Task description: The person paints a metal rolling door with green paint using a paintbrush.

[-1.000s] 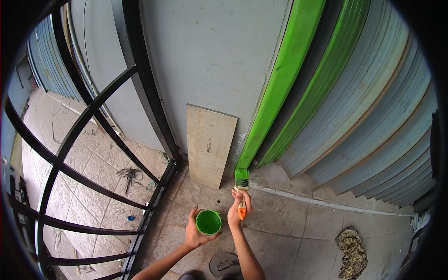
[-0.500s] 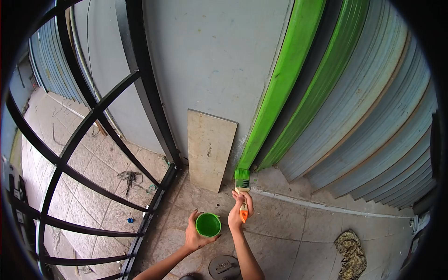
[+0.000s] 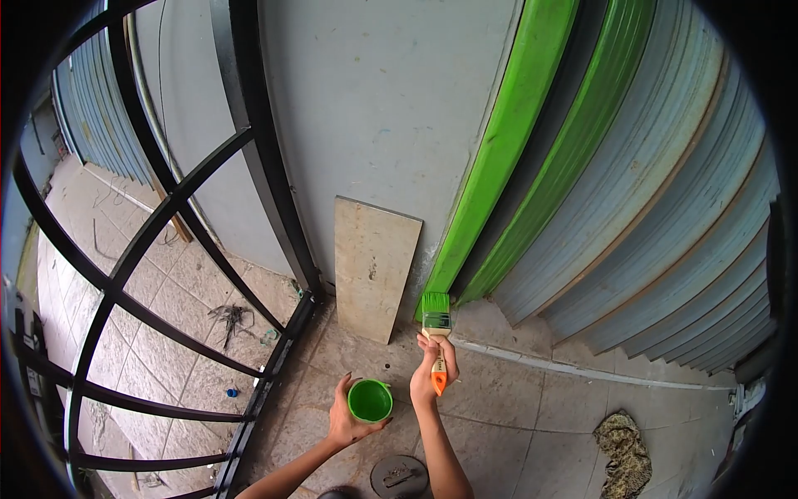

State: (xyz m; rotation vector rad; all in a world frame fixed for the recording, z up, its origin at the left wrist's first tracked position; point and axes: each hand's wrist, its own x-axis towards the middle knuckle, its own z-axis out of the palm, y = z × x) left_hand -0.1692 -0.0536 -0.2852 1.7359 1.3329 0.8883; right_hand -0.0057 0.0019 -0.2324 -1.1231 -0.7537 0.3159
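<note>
My left hand (image 3: pixel 345 416) is wrapped round a small cup of green paint (image 3: pixel 370 401), held upright with its mouth toward me. In my right hand (image 3: pixel 435 370) is a paintbrush (image 3: pixel 436 323) with a pale handle and an orange end, its bristles pointing up and coated in green. The bristles lie against the lower end of a bright green post (image 3: pixel 499 158). To the right of that post, past a dark gap, runs a green-painted strip of the corrugated shutter (image 3: pixel 573 158).
A board (image 3: pixel 374 270) leans on the grey wall (image 3: pixel 374 100). On the left stands a black metal gate (image 3: pixel 174 200). A crumpled patterned cloth (image 3: pixel 623 457) lies on the tiled floor at right. Near my feet is a round dark lid (image 3: pixel 399 476).
My right hand has moved the paintbrush slightly up and to the right along the base of the green post. My left hand and the cup stay almost still.
</note>
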